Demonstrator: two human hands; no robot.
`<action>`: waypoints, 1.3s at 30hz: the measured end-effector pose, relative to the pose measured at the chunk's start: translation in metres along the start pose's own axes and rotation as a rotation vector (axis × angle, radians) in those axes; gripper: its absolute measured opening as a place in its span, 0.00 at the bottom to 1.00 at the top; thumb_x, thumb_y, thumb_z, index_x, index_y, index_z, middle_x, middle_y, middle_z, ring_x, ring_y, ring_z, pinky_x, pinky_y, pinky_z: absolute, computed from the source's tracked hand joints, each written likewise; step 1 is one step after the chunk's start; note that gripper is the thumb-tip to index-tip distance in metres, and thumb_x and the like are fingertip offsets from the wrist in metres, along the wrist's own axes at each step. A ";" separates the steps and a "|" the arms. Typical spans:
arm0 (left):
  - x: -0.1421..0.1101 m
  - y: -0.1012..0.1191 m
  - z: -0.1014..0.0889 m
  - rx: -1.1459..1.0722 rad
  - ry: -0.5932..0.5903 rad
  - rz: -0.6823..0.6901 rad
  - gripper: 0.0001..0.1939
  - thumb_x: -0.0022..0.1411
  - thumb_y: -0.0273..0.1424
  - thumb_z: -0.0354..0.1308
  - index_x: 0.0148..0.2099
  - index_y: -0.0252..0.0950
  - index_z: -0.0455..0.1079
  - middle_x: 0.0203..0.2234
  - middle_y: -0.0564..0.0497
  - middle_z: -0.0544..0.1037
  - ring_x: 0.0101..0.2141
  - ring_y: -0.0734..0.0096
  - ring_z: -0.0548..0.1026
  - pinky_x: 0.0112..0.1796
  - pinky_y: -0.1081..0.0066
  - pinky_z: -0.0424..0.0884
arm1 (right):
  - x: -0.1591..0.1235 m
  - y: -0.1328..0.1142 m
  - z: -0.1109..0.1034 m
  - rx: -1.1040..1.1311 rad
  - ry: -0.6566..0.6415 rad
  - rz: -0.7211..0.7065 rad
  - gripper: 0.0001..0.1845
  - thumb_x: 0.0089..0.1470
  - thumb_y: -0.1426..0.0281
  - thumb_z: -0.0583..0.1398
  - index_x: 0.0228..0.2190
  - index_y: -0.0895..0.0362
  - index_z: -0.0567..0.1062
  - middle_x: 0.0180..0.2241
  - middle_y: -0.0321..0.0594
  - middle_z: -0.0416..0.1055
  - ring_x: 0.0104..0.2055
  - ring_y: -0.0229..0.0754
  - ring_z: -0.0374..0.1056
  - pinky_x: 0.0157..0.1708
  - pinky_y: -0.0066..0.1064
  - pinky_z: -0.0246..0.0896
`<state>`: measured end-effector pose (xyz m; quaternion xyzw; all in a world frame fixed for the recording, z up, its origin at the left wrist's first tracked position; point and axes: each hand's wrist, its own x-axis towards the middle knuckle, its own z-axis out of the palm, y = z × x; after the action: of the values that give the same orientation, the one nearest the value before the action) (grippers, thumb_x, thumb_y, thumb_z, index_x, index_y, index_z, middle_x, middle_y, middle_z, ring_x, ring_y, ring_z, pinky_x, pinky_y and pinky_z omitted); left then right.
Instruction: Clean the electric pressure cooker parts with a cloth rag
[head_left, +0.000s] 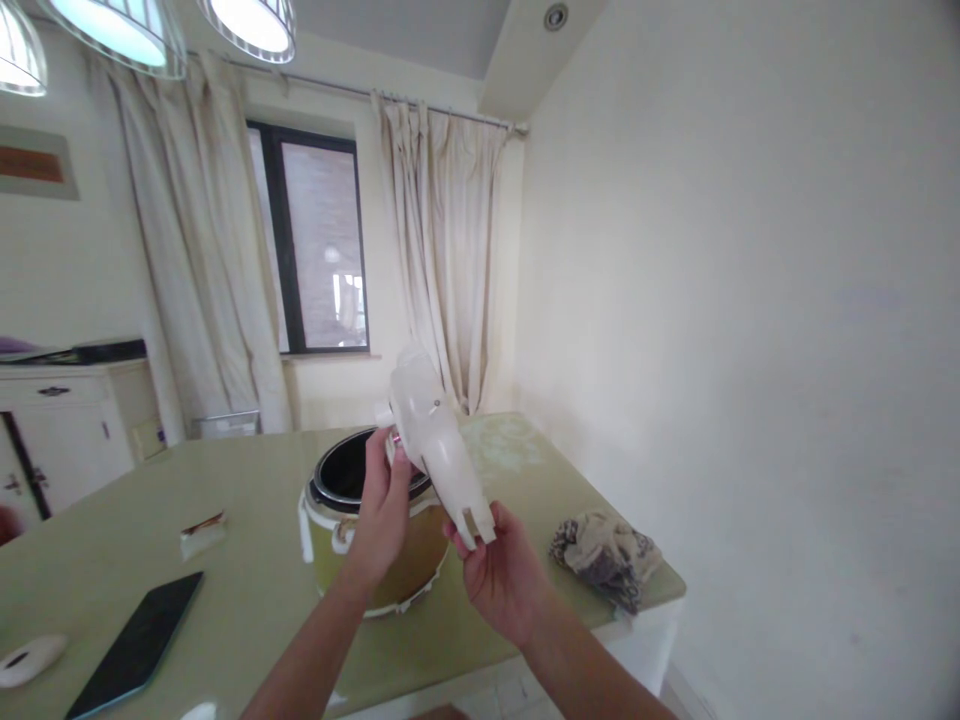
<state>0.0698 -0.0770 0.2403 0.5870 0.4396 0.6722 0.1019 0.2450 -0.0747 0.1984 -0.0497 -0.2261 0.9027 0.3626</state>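
A long white plastic part, shaped like a handle with a forked lower end, is tilted in the air in front of me. My left hand is closed on its left side near the upper half, where a small pinkish-red spot shows by the fingers. At the forked lower end, my right hand grips it between thumb and fingers. Right behind my hands stands an electric cooker without a lid, its dark round opening facing up. The held part and my left hand hide some of the cooker's rim.
A crumpled patterned cloth lies near the right corner of the green-topped table. To the left are a dark tablet-like slab, a white rounded object and a small packet. A wall borders the right side.
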 end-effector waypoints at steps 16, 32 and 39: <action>0.156 0.013 -0.053 0.858 -0.495 0.355 0.26 0.74 0.45 0.43 0.64 0.41 0.69 0.43 0.42 0.77 0.50 0.48 0.72 0.58 0.47 0.63 | 0.045 -0.046 0.004 -0.865 0.332 -0.395 0.42 0.56 0.38 0.62 0.57 0.58 0.69 0.25 0.40 0.80 0.16 0.39 0.69 0.17 0.25 0.58; 0.138 -0.077 -0.061 0.557 -0.549 -0.038 0.32 0.68 0.55 0.50 0.64 0.40 0.67 0.47 0.43 0.83 0.46 0.52 0.79 0.53 0.55 0.70 | 0.115 -0.061 0.016 -1.862 0.308 -0.792 0.21 0.65 0.56 0.62 0.54 0.55 0.75 0.52 0.48 0.74 0.52 0.48 0.72 0.54 0.40 0.66; 0.104 -0.137 -0.117 0.191 0.025 -0.429 0.43 0.67 0.60 0.42 0.64 0.30 0.71 0.58 0.33 0.79 0.60 0.42 0.74 0.61 0.47 0.67 | 0.183 -0.064 0.068 -2.284 -0.035 -0.353 0.44 0.59 0.37 0.61 0.68 0.44 0.65 0.67 0.50 0.61 0.67 0.59 0.61 0.64 0.49 0.56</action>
<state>-0.1152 0.0167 0.2243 0.4788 0.6171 0.5976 0.1807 0.1338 0.0645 0.3013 -0.3040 -0.9194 0.1097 0.2242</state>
